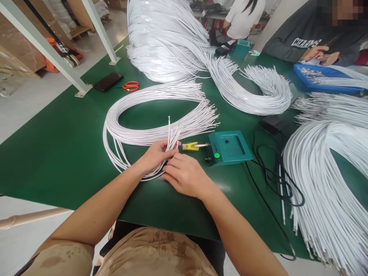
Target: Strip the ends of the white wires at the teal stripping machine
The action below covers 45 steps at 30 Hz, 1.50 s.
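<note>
My left hand [156,155] is closed around a few white wires [173,135], whose ends stick up past the thumb. Against it, my right hand [186,174] has its fingers curled together on the same wires; its fingertips are partly hidden. Just beyond my right knuckles, a yellow clip-like piece [191,146] sits on a metal shaft coming out of a small teal box [227,147] with a green button. The held wires curve back to the left into a large looped bundle of white wires [115,122] lying on the green table [66,153].
Behind are a tall heap of white wires [163,38] and a curved bundle [250,96]. More wire bundles [319,161] lie right, beside a black cable [267,184] and adapter [273,124]. Red-handled scissors [131,86] and a phone [108,81] lie left. A co-worker [299,34] sits across by a blue tray [304,82].
</note>
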Each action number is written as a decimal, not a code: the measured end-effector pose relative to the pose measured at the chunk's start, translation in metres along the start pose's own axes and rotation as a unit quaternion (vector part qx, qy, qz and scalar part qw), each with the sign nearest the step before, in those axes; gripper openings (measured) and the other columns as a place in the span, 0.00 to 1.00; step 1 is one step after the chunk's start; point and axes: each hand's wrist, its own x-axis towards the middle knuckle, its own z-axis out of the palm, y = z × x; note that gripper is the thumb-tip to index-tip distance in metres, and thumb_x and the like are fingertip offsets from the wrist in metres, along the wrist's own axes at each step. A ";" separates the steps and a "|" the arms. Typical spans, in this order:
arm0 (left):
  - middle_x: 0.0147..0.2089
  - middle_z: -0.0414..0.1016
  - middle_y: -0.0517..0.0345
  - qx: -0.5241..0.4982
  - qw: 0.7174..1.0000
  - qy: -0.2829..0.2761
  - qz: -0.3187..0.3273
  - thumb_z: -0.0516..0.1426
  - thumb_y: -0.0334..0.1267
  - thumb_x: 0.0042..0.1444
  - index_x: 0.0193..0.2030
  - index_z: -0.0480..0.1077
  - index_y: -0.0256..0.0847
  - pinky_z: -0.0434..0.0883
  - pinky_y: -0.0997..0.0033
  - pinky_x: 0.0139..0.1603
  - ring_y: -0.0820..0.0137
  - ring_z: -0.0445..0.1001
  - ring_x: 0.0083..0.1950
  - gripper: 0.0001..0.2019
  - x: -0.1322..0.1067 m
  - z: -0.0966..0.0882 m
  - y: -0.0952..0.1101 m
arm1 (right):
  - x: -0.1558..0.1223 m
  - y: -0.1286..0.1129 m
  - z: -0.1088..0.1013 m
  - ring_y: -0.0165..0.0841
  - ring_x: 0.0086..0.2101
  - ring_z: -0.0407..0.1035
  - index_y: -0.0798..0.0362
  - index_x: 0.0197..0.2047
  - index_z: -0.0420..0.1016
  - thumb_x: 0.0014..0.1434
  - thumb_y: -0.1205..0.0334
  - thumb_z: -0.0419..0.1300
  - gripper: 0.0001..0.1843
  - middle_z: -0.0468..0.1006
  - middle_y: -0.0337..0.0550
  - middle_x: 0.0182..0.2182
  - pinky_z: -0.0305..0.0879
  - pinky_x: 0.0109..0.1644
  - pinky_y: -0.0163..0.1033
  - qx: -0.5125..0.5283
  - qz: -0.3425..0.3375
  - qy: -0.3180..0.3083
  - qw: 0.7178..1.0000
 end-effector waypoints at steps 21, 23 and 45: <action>0.43 0.74 0.54 0.041 0.999 -0.028 -0.016 0.64 0.47 0.52 0.51 0.70 0.35 0.66 0.77 0.50 0.74 0.72 0.45 0.24 -0.003 -0.005 0.000 | 0.002 0.018 -0.013 0.24 0.21 0.62 0.53 0.48 0.67 0.55 0.44 0.56 0.24 0.68 0.37 0.30 0.62 0.22 0.32 0.403 0.533 0.096 0.738; 0.42 0.74 0.51 0.075 0.995 -0.062 -0.014 0.62 0.49 0.54 0.50 0.70 0.33 0.66 0.76 0.51 0.73 0.73 0.45 0.23 -0.006 -0.004 0.002 | 0.002 0.024 -0.010 0.26 0.20 0.62 0.56 0.49 0.65 0.49 0.45 0.62 0.30 0.67 0.38 0.28 0.60 0.20 0.33 0.481 0.533 0.140 0.682; 0.35 0.68 0.60 0.150 0.987 0.033 0.040 0.63 0.43 0.50 0.38 0.65 0.33 0.63 0.77 0.39 0.78 0.65 0.34 0.16 -0.007 0.007 0.004 | 0.006 0.017 0.009 0.21 0.19 0.54 0.64 0.37 0.72 0.49 0.51 0.65 0.22 0.61 0.38 0.19 0.52 0.26 0.29 0.519 0.532 0.167 0.648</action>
